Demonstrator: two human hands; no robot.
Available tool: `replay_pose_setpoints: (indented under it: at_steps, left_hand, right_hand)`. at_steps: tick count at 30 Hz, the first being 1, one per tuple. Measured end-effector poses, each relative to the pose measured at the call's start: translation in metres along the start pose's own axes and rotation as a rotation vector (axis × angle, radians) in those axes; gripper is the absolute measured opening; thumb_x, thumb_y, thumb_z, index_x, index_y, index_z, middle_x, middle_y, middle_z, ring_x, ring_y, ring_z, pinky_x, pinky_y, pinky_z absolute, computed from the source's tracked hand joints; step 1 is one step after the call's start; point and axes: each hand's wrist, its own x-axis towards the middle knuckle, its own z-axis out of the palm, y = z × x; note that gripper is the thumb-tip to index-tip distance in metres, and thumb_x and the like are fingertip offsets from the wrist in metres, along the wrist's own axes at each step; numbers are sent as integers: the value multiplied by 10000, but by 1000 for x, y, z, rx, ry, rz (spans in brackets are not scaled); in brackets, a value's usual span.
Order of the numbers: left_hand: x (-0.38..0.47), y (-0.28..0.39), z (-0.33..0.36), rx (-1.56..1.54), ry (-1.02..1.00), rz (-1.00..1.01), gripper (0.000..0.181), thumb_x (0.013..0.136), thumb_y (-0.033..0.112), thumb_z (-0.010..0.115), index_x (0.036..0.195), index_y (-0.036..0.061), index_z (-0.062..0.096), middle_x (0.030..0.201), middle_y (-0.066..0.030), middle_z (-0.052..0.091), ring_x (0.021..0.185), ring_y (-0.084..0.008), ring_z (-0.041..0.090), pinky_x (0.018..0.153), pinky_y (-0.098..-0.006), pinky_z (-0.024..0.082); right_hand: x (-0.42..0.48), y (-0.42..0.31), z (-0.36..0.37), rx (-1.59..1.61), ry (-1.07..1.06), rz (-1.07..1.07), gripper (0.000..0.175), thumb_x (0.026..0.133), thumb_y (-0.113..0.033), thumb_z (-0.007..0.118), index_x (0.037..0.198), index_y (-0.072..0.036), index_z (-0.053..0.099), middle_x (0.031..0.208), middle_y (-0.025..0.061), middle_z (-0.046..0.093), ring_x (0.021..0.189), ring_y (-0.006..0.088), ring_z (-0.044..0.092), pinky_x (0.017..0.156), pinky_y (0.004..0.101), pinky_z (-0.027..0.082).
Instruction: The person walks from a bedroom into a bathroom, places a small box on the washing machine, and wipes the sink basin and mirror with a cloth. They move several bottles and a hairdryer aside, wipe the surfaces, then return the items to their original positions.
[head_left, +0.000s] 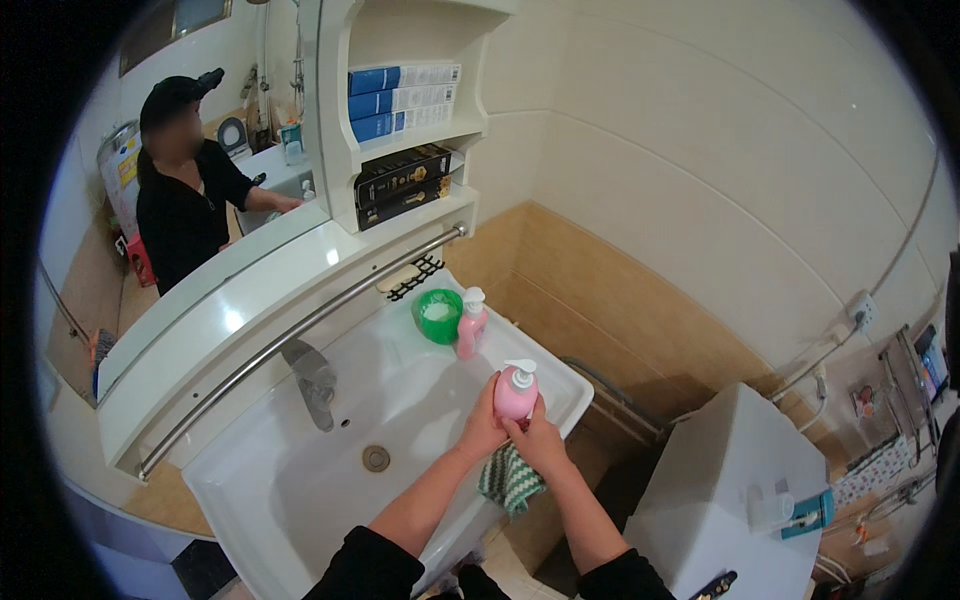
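Both my hands are closed around a pink pump bottle (516, 397) with a white pump head, held upright over the right part of the white washbasin (300, 480). My left hand (480, 424) wraps its left side. My right hand (538, 439) grips its lower right side, the thumb across the front. Just below my hands, a green-and-white striped cloth (511, 480) hangs over the basin's front edge. Another pink pump bottle (471, 334) stands on the basin's back right ledge, beside a green bowl (439, 315) with something whitish inside.
A grey faucet (311, 382) juts over the basin near the drain (376, 458). A metal rail (315, 337) runs below the mirror (247, 150). Boxes (405, 97) fill the wall shelf. To the right stands a white appliance (720, 495) with a clear cup (770, 510) on it.
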Motion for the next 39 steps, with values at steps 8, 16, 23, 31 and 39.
replay_pose_setpoints:
  at_steps: [8, 16, 23, 31, 39]
  left_hand:
    - [67, -66, -30, 30, -83, -48, 905, 666, 78, 744, 1396, 56, 209, 1383, -168, 326, 1273, -309, 356, 1045, -371, 319]
    - [89, -75, -33, 184, -42, -205, 804, 692, 96, 704, 1360, 44, 260, 1322, -192, 411, 1235, -344, 407, 1018, -392, 349]
    - [96, -67, -34, 383, -36, -212, 725, 684, 154, 717, 1291, 23, 344, 1214, -223, 500, 1127, -389, 483, 958, -420, 397]
    - [54, -47, -40, 669, -36, -410, 757, 690, 220, 724, 1303, -6, 343, 1241, -237, 466, 1160, -371, 444, 973, -415, 381]
    - [-54, 18, -23, 549, -236, -193, 555, 756, 170, 668, 1233, -3, 445, 1211, -203, 502, 1151, -373, 438, 970, -413, 370]
  right_hand:
    - [82, 12, 45, -74, 76, 57, 796, 855, -400, 518, 1385, 33, 110, 835, 227, 646, 757, 410, 626, 668, 471, 494]
    - [109, 15, 53, -116, 109, 61, 771, 869, -380, 515, 1384, 25, 110, 847, 198, 655, 719, 382, 636, 613, 460, 501]
    - [116, 28, 64, -32, 172, 4, 772, 859, -341, 551, 1391, 4, 111, 914, 171, 662, 753, 372, 644, 642, 437, 512]
    - [75, 21, 44, 31, 32, 109, 653, 851, -305, 554, 1378, -98, 230, 1028, 189, 633, 862, 342, 636, 764, 409, 493]
    - [-85, 37, -10, 537, -234, 60, 421, 881, -280, 578, 1229, -64, 479, 938, 96, 635, 843, 174, 593, 756, 315, 469]
